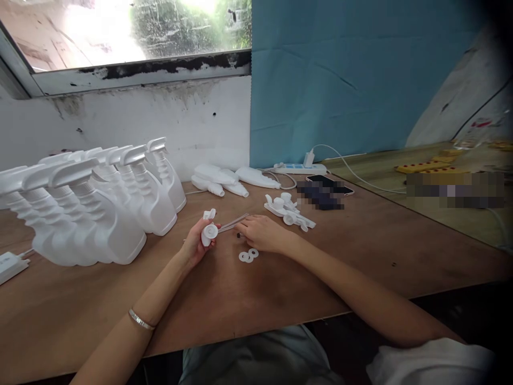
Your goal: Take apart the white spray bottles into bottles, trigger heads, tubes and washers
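Note:
My left hand [197, 241] is closed around a white spray trigger head [209, 232], its round collar facing up towards me. Several thin clear tubes [233, 222] lie on the table just right of that hand. My right hand [262, 233] reaches down at the right end of these tubes, fingers bent and fingertips together; whatever they pinch is hidden or too small to name. A small dark object [239, 235] shows by the fingertips. Below the right hand lie several flat white ring washers [249, 255], partly overlapping.
White bottles with spray heads [116, 214] stand in rows at left. Several bare white bottles [224, 176] lie by the wall. Loose spray heads [289, 210] are piled right of centre, near a phone [331, 184] and a power strip [300, 168]. The brown tabletop's [224, 305] front edge is close to me.

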### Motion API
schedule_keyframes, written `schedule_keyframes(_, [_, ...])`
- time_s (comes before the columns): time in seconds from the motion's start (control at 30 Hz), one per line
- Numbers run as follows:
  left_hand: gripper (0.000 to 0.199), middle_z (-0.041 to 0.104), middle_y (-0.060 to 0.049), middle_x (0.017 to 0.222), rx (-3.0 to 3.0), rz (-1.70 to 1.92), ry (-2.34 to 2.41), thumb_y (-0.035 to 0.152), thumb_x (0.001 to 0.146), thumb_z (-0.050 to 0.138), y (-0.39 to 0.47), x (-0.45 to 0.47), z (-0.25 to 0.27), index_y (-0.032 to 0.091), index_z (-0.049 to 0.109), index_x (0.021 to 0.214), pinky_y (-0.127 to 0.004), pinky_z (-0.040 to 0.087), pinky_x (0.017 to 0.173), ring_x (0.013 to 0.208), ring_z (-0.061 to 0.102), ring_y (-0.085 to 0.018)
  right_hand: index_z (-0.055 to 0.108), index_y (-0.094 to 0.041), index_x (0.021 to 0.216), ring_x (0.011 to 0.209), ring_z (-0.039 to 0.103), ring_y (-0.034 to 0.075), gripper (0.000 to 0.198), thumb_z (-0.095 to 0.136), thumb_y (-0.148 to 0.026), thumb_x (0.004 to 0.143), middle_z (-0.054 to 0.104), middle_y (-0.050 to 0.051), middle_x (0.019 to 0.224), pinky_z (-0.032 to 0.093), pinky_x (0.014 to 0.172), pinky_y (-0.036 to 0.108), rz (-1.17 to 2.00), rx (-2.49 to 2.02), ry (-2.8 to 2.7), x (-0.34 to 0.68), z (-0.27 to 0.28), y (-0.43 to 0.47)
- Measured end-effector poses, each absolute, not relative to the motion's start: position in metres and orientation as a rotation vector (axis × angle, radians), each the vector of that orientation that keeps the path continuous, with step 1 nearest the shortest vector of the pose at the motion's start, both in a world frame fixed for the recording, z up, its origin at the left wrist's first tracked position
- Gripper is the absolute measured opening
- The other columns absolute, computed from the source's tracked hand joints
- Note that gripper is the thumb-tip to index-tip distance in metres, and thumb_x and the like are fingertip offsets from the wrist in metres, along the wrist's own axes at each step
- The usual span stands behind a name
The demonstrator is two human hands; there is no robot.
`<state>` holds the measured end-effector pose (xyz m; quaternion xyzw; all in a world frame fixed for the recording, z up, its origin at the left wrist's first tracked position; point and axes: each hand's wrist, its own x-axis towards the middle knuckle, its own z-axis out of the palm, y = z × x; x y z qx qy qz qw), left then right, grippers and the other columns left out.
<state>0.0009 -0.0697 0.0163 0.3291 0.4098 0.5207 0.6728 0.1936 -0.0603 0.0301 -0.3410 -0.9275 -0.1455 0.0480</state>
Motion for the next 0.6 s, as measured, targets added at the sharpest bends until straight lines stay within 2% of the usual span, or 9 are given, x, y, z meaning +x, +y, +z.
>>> schedule_keyframes(0.07, [0.031,0.056,-0.001,0.063,0.712,1.145,0.851,0.023,0.074,0.051,-0.069,-0.002,0.015,0.017,0.053,0.104,-0.016,0.035,0.035,0.038,0.044,-0.006,0.055,-0.013,0.092,0.081,0.055,0.020,0.016,0.048,-0.014,0.078,0.061,0.008,0.086,0.037,0.067,0.028,-0.527,-0.944,-2.758,0.191,0.032,-0.061])
schedule_keyframes(0.23, [0.021,0.047,0.002,0.055,0.649,1.151,0.748,0.027,0.074,0.046,-0.064,-0.008,0.011,0.013,0.055,0.087,-0.016,0.028,0.033,0.036,0.037,-0.005,0.054,-0.014,0.096,0.077,0.053,0.017,0.018,0.043,-0.013,0.082,0.060,0.006,0.080,0.040,0.065,0.029,-0.722,-0.637,-2.438,0.186,0.032,-0.064])
schedule_keyframes(0.37, [0.016,0.044,0.003,0.052,0.638,1.150,0.746,0.026,0.073,0.046,-0.063,-0.009,0.010,0.013,0.053,0.079,-0.016,0.025,0.033,0.035,0.035,-0.005,0.050,-0.014,0.100,0.075,0.057,0.014,0.019,0.047,-0.012,0.081,0.063,0.004,0.081,0.046,0.068,0.027,-0.728,-0.307,-2.175,0.181,0.032,-0.073])
schedule_keyframes(0.5, [0.017,0.044,0.003,0.051,0.653,1.137,0.763,0.028,0.072,0.046,-0.063,-0.007,0.009,0.013,0.053,0.078,-0.016,0.023,0.032,0.034,0.034,-0.005,0.049,-0.016,0.092,0.089,0.061,0.015,0.017,0.054,-0.011,0.077,0.066,0.007,0.091,0.052,0.075,0.026,-0.703,0.054,-2.054,0.176,0.032,-0.089])
schedule_keyframes(0.6, [0.017,0.044,0.004,0.050,0.677,1.144,0.787,0.029,0.071,0.047,-0.064,-0.006,0.009,0.014,0.052,0.078,-0.017,0.024,0.033,0.034,0.035,-0.006,0.047,-0.022,0.086,0.100,0.058,0.014,0.014,0.054,-0.014,0.078,0.066,0.005,0.098,0.053,0.080,0.027,-0.668,0.158,-2.096,0.174,0.030,-0.098])
